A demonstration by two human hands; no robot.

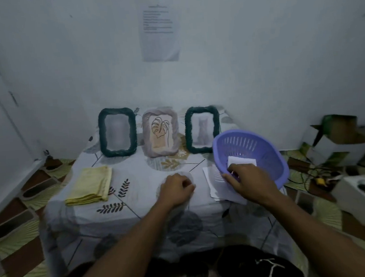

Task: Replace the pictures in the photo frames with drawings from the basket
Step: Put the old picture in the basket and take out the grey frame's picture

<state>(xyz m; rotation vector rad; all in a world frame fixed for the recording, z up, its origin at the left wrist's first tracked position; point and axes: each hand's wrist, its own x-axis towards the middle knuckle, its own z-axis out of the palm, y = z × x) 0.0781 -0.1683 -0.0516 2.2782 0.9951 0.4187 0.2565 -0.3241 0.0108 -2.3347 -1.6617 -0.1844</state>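
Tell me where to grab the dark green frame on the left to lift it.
Take the left green frame by its thick top border, probably from above with the left hand, as the right hand grips the basket: it stands upright facing you, its top is free, and the middle frame sits close on its right side.

Slotted glossy plastic basket (251, 146); matt paper sheets (215, 185); soft folded yellow cloth (89, 184); printed tablecloth (138, 206).
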